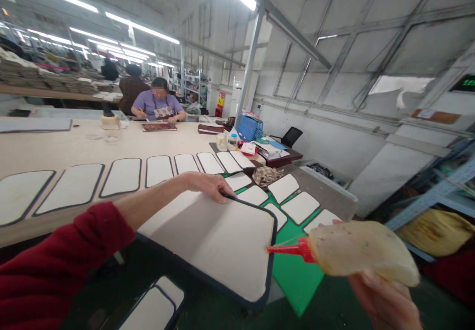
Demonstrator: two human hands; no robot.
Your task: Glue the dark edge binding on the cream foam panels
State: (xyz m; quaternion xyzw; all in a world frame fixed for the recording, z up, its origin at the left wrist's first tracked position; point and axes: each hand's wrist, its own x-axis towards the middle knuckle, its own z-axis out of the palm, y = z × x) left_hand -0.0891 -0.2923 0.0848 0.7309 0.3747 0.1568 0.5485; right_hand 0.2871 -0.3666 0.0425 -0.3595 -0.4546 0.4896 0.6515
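My left hand (208, 184) grips the far edge of a large cream panel with a dark border (218, 241), fingers curled over the rim. My right hand (386, 300) holds a soft yellowish squeeze bottle (361, 253). Its red nozzle (293, 249) touches the panel's right edge. A red sleeve covers my left arm. A smaller bordered panel (156, 307) lies below the big one.
Rows of similar cream panels (122, 175) lie along the long table (55, 147) and on a green mat (297, 275). A crumpled rag (267, 175) lies among them. A person in purple (158, 105) sits at the far end. Blue basket (249, 127) and jars stand at the back right.
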